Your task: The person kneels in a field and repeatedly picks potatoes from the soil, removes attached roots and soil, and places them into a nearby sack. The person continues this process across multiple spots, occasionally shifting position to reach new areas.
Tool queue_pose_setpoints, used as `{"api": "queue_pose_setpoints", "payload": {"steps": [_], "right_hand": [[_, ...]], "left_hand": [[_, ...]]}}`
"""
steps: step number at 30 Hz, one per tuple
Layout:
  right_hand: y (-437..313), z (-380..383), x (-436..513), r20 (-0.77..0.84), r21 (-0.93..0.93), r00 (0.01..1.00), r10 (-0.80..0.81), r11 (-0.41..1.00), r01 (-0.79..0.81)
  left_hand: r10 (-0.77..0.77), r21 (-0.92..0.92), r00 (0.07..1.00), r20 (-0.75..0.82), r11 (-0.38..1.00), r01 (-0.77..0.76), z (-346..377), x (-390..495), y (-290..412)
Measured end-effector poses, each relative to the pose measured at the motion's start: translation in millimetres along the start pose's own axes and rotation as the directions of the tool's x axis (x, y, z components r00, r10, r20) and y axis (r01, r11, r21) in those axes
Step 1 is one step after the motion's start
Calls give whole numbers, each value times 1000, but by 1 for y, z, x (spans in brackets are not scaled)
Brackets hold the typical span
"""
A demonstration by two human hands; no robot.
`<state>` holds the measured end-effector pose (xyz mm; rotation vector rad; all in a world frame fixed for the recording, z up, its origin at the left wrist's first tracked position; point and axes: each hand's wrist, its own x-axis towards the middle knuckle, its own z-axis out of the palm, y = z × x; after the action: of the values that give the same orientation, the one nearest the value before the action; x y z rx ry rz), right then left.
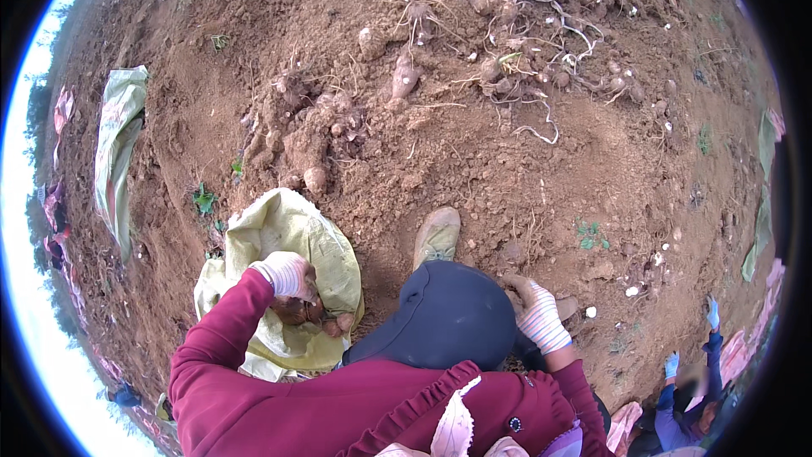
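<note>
My left hand (288,278), in a striped knit glove soiled at the fingers, is inside the mouth of a pale yellow-green woven sack (327,260). Its fingers are curled just above several reddish-brown tubers (333,325) lying in the sack; whether it grips one is hidden. On the other side of my bent knee (453,314) is my right hand (538,314), gloved alike, with its fingers bent beside the knee. Nothing shows clearly in that hand. Ahead of the sack, dug-up tubers (315,179) and soil-covered clumps (339,114) lie on loose brown earth.
More rooty tubers (406,73) are strewn farther ahead. My shoe (438,235) stands right of the sack. Another woven sack (117,146) lies at left, and a greenish one (761,216) at far right. At lower right, a person in blue gloves (672,365) is close by.
</note>
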<state>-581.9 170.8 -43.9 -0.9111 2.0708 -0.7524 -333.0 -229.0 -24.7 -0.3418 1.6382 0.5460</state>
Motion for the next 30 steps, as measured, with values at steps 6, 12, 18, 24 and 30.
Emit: {"api": "queue_pose_setpoints", "payload": {"steps": [6, 12, 18, 24, 30], "right_hand": [[-13, 2, -3, 8, -70, 1000, -28, 997, 28], [-12, -11, -16, -27, -128, 996, 90, 987, -93], [-10, -29, -13, -94, 39, 981, 169, 985, -166], [-32, -66, 67, -210, 506, 964, 165, 862, -38], [-64, -65, 127, 53, 645, 990, 131, 752, -134]], "left_hand": [[-28, -93, 115, -993, 784, -613, -148, 84, 56], [-194, -314, 374, -907, 902, -295, -275, 213, 60], [-262, -447, 517, -815, -285, -848, -241, 166, 53], [132, -300, 297, -946, -709, -639, -180, 88, 161], [173, -302, 252, -952, -658, -690, -152, 47, 232]]}}
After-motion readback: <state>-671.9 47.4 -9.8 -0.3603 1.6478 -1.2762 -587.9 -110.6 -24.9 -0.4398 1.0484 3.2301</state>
